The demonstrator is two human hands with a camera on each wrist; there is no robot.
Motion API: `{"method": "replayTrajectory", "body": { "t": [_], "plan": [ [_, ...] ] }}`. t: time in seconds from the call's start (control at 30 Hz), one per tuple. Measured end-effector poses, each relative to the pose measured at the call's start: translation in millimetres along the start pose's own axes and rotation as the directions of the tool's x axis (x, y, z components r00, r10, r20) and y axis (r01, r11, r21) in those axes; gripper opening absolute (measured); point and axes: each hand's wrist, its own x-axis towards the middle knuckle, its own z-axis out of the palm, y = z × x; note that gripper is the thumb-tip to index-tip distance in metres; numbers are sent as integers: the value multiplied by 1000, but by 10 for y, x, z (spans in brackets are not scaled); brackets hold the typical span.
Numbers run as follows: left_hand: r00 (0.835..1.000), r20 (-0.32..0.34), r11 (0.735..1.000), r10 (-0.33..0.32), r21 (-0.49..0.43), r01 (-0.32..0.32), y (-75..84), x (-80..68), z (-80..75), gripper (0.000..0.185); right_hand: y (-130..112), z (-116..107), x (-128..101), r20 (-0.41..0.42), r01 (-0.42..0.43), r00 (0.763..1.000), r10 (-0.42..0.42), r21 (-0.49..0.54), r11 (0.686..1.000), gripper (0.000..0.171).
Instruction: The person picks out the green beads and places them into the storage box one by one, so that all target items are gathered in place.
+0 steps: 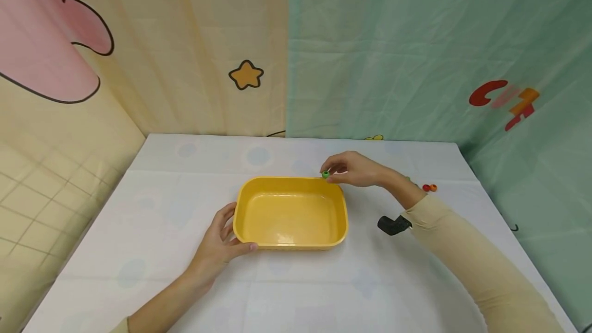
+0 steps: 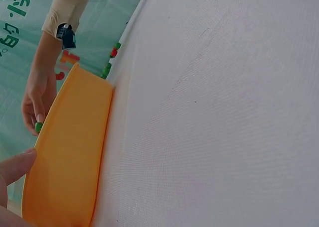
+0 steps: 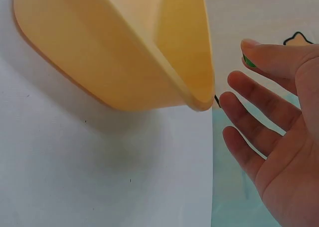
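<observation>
A yellow rectangular tub (image 1: pixel 290 243) stands empty in the middle of the white table. My left hand (image 1: pixel 222 243) holds its near left corner, thumb along the front rim, fingers against the left wall. My right hand (image 1: pixel 353 168) hovers over the tub's far right corner and pinches a small green bead (image 1: pixel 326 174) between thumb and forefinger. In the right wrist view the green bead (image 3: pixel 248 61) peeks out behind the thumb while the other fingers (image 3: pixel 254 130) spread loose beside the tub (image 3: pixel 149 53). The left wrist view shows the tub's wall (image 2: pixel 70 152) and the bead (image 2: pixel 38 127).
A few more beads, red and orange (image 1: pixel 430 187) with a green one beside them, lie on the table behind my right wrist. The white tablecloth (image 1: pixel 139 204) is walled in by coloured cloth backdrops at the back and both sides.
</observation>
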Motion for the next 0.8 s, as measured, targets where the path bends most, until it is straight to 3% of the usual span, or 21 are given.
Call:
{"method": "replayTrajectory", "body": {
  "t": [0.4, 0.8],
  "plan": [
    [1000, -5, 1000, 1, 10, 0, -14, 7, 4, 108, -217, 128, 264, 70, 54, 996, -55, 19, 998, 21],
    [1000, -1, 1000, -3, 13, 3, 0, 21, 8, 107, -400, 252, 554, 117, 190, 975, -190, 7, 982, 21]
  ]
}}
